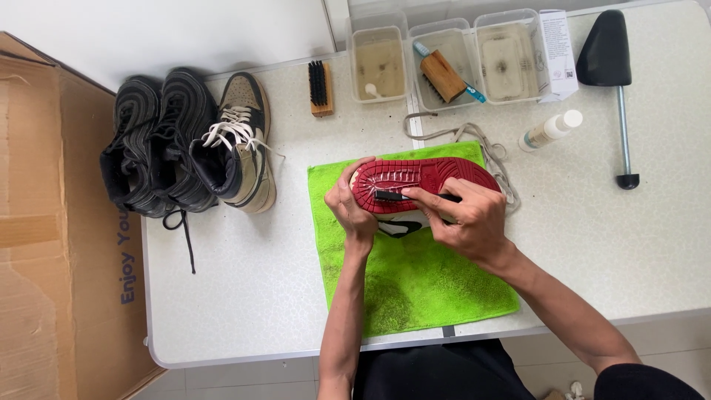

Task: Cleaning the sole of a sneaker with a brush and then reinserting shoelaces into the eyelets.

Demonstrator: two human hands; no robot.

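1. While lying sole-up on the green microfibre cloth (415, 289), the red-soled sneaker (433, 176) is clasped at its toe end by the left hand (354, 207).
2. Right hand (465, 216) pinches a small black brush (396, 196) against the sole, near mid-tread.
3. Loose laces (489, 148) trail just behind the shoe.
4. Farther back: three plastic tubs (444, 33), wooden brush (320, 89), spray bottle (552, 130), black shoe tree (607, 55).
5. Left: three more sneakers (185, 141), cardboard box (52, 222).

bright, even daylight, soft short shadows, sharp focus, slight edge distortion.

Bare forearms, black clothing, no gloves
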